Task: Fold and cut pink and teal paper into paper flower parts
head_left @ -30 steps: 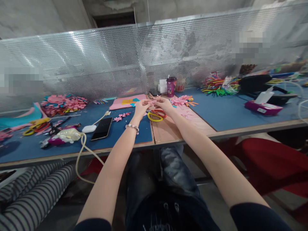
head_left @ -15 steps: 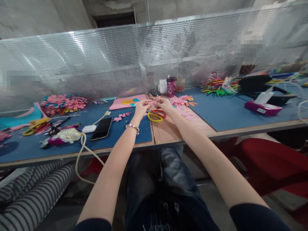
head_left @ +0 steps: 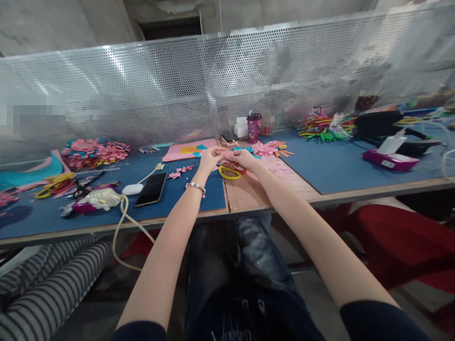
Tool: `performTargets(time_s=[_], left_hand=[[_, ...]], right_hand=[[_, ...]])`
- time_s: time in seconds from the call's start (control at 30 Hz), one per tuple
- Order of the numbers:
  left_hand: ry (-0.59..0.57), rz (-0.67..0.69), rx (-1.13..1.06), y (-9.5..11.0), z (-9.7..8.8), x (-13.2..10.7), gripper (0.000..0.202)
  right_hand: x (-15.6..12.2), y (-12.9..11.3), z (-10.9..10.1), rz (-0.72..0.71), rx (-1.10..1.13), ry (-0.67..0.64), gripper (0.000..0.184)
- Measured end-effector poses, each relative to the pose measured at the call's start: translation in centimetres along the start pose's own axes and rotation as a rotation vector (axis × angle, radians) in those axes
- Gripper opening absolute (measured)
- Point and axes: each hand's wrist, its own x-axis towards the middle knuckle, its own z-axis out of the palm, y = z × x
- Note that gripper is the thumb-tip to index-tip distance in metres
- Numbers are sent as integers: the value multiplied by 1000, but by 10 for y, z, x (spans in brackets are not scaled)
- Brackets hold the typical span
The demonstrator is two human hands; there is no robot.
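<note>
Small pale-pink piece between left hand and right hand

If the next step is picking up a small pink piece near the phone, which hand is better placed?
Likely the left hand: the small pink pieces lie beside it, while the right hand would have to reach past it. Both hands hold another pink piece, so the left must free itself first.

Looking matt and paper-like in the pink piece; showing smooth plastic in the yellow scissor handle. Gleaming glossily on the phone, shining as metal on the perforated partition, looking roughly concrete on the wall, woody along the counter edge.
</note>
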Motion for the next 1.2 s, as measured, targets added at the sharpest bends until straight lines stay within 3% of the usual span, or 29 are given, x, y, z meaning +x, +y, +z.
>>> performTargets(time_s=[0.2, 0.43, 0.6, 0.77, 0.93, 1.2], left_hand=[[-6, 16, 10, -4, 2, 4, 21], [36, 35, 27, 1, -3, 3, 21], [-53, -24, -65, 4, -2, -3, 30], [-115, -37, -90, -8, 0, 1, 33], [-78, -16, 11, -19, 1, 7, 33], [-53, -39, 82, -19, 3, 5, 28]], right_hand=[[4, 1, -5, -25, -103, 41, 33], [10, 14, -8, -32, -72, -2, 38], [10, 17, -13, -77, -110, 13, 37], [11, 18, -10, -42, -64, -13, 41], [15, 23, -8, -12, -53, -65, 45], [16, 28, -11, -55, -153, -103, 49]])
